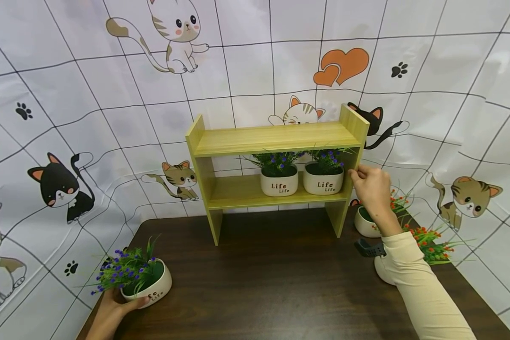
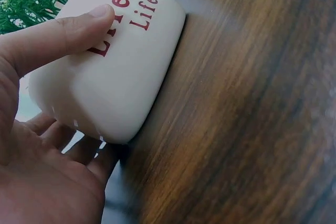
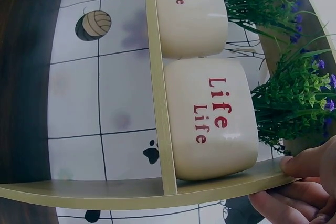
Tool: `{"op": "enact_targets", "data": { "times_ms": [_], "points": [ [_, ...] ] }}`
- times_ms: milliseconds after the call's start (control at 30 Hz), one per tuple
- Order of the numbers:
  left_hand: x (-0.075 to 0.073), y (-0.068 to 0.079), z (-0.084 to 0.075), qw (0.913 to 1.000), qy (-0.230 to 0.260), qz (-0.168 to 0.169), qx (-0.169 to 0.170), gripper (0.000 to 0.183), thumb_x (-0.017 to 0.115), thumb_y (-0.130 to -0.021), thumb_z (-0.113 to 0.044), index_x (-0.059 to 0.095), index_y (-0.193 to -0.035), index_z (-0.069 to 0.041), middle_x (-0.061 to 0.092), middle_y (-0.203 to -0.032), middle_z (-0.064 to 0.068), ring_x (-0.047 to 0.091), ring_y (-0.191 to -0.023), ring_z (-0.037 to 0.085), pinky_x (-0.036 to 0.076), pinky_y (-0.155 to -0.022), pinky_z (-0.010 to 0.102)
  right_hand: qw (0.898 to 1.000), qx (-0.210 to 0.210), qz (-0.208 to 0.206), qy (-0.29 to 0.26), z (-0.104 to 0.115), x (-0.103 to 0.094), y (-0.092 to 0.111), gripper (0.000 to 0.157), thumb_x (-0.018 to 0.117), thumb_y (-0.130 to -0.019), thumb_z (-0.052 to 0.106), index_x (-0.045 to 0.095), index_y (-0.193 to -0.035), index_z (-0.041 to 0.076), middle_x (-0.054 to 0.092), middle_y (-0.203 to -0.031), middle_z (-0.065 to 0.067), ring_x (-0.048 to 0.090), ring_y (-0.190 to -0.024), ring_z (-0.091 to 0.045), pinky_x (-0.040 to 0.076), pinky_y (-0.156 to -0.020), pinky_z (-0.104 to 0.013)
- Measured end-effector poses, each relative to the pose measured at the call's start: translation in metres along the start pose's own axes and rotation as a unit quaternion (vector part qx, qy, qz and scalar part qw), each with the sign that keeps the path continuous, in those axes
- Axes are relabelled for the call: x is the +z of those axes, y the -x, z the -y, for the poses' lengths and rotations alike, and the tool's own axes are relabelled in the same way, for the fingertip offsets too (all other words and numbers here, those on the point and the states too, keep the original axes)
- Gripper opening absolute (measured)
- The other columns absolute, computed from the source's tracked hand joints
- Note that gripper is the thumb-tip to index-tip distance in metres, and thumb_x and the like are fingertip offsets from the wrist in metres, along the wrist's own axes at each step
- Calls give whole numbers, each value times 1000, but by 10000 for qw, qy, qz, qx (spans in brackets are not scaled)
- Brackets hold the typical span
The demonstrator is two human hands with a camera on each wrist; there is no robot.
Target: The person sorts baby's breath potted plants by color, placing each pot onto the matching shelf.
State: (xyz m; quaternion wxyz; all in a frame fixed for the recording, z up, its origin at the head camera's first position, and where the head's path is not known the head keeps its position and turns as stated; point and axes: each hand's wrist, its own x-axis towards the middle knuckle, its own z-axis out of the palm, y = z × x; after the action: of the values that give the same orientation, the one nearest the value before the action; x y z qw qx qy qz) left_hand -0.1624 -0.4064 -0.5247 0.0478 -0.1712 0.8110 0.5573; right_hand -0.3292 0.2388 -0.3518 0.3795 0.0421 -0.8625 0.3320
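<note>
Meanwhile, the left hand (image 1: 114, 309) gripped a flowerpot (image 1: 162, 283) on the table (image 1: 259, 283) between thumb and fingers, and the right hand (image 1: 373, 189) pinched the side of the shelf (image 1: 276, 137) near 2 potted plants (image 1: 279, 183).

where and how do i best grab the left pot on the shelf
Grip the left pot by its smooth outer wall, probably coming from the front left: that side is free, the right pot sits close on the other, and flowers and the shelf's top board crowd any reach from above.
</note>
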Motion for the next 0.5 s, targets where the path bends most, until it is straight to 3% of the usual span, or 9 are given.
{"op": "enact_targets", "data": {
  "times_ms": [100, 200, 300, 500],
  "points": [
    [1, 2, 0, 9999, -131, -9, -7, 123, 84, -93, -29, -9, -170, -2, 5, -173, 38, 15, -160, 56, 22, -127, 69, 10000, -26, 22, 6, 0, 0, 0, 22, 71, -101, 8, 80, -109, -9, 78, -91, -26, 77, -72, -44, 57, -57, -33],
    [2, 3, -1, 9993, -355, -121, -81, 119, 84, -93, -35, 2, -169, 3, 16, -171, 37, 23, -157, 54, 23, -128, 67, 10000, -42, 47, -2, 0, 0, 0, 21, 71, -101, 8, 81, -107, -10, 78, -89, -26, 75, -66, -42, 40, -51, -14],
    [3, 4, -1, 9980, -545, -261, -206, 121, 86, -90, -42, 7, -169, 4, 20, -170, 37, 23, -157, 55, 21, -128, 69, 10000, -60, 32, -1, 0, 0, -1, 20, 72, -100, 7, 81, -104, -9, 78, -86, -26, 71, -57, -34, 34, -48, -11],
    [5, 6, -2, 9967, -607, -397, -377, 128, 88, -87, -47, 4, -169, 3, 17, -171, 38, 19, -157, 57, 20, -127, 71, 10000, -71, -11, 19, -1, -1, 0, 19, 72, -100, 7, 82, -95, -9, 76, -72, -23, 48, -44, -6, 30, -42, -18]
  ]
}}
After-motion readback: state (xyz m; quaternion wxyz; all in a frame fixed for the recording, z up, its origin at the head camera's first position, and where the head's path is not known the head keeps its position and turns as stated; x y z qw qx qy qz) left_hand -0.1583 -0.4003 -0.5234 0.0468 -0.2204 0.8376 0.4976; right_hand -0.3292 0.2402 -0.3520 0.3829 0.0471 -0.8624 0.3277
